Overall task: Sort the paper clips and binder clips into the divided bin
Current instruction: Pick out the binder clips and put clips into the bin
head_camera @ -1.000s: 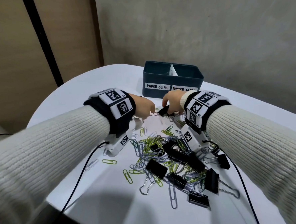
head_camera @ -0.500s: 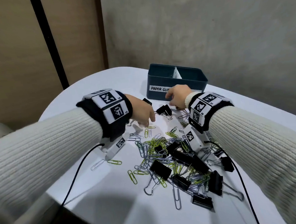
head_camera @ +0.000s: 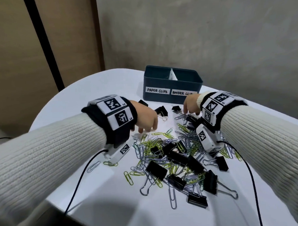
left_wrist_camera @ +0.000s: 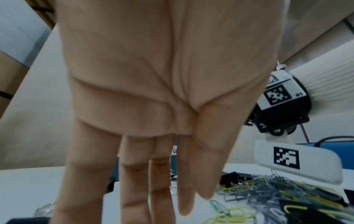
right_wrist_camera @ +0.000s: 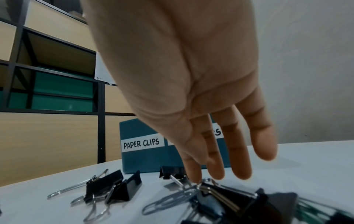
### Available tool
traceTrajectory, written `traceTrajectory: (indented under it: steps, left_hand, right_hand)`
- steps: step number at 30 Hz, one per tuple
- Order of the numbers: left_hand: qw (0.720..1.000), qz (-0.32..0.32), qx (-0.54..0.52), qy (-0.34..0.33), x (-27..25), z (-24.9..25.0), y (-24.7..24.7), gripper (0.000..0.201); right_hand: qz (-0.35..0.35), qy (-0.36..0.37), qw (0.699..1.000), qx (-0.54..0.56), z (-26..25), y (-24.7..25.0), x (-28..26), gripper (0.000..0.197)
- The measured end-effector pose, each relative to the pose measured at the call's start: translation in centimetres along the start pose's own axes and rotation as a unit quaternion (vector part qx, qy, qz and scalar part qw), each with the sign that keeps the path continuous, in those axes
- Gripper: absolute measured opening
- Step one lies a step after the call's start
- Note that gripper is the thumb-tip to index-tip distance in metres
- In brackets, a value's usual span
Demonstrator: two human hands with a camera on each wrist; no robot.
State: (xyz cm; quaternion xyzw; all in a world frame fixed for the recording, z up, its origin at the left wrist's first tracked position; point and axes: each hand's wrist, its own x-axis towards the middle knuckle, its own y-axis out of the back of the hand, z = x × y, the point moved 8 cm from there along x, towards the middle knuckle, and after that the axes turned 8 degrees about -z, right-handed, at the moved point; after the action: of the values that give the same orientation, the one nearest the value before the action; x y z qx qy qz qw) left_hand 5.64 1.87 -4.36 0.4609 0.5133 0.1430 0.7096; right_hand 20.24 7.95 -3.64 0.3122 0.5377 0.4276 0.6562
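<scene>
A dark teal bin [head_camera: 173,92] labelled PAPER CLIPS on the left and BINDER CLIPS on the right stands at the back of the white table [head_camera: 94,91]; a white divider [head_camera: 173,75] splits it. A mixed pile of clips [head_camera: 173,155] lies in front. My left hand [head_camera: 146,128] hovers over green paper clips [head_camera: 153,142], its fingers [left_wrist_camera: 162,197] straight and empty. My right hand [head_camera: 188,110] reaches down at the pile's far edge; its fingertips [right_wrist_camera: 195,177] touch a binder clip's wire handle [right_wrist_camera: 180,181] beside a silver paper clip [right_wrist_camera: 168,200]. It grips nothing.
Three small black binder clips [head_camera: 161,110] [head_camera: 176,108] [head_camera: 143,102] lie loose just in front of the bin. Black cables [head_camera: 82,178] [head_camera: 251,176] trail from both wrist cameras across the table. The table's rounded edge [head_camera: 50,201] is near left. Shelving [right_wrist_camera: 47,75] stands behind.
My right hand has let go of a black binder clip, which now lies before the bin, and has moved right onto other clips. My left hand has moved a little left and down.
</scene>
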Motion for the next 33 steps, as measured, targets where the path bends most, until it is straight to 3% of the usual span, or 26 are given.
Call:
traceTrajectory:
  steps: [5,8,11,14,19,22,25,33]
  left_hand:
    - [0.995,0.075,0.059,-0.025,1.0,2.3,1.5,0.051]
    - [0.991,0.101,0.070,-0.051,1.9,4.2,2.0,0.044]
    - [0.991,0.080,0.089,-0.062,3.3,5.9,1.6,0.046]
    - [0.991,0.062,0.101,-0.060,3.9,6.5,1.3,0.045]
    - [0.991,0.079,0.083,-0.065,3.1,5.8,1.4,0.041]
    - [0.992,0.033,0.099,-0.075,2.7,5.1,0.2,0.030]
    - [0.989,-0.007,0.127,-0.073,2.5,4.4,-1.2,0.024]
    - [0.988,-0.043,0.141,-0.041,1.6,3.2,-1.9,0.043]
  right_hand:
    - [-0.019,0.073,0.996,0.042,-0.9,-0.8,-0.7,0.059]
    - [0.001,0.094,0.993,0.077,-0.5,-0.3,-1.4,0.059]
    - [0.052,0.078,0.991,0.091,0.7,0.5,-1.9,0.049]
    - [0.044,0.094,0.990,0.093,0.6,-0.1,-1.9,0.036]
    - [0.010,0.155,0.982,0.110,-1.5,-0.9,-1.8,0.056]
    - [-0.032,0.154,0.984,0.085,-2.3,-1.1,-1.7,0.068]
    - [-0.023,0.131,0.989,0.070,-2.6,-0.6,-1.4,0.073]
    - [0.028,0.099,0.992,0.077,-2.9,0.4,-1.3,0.046]
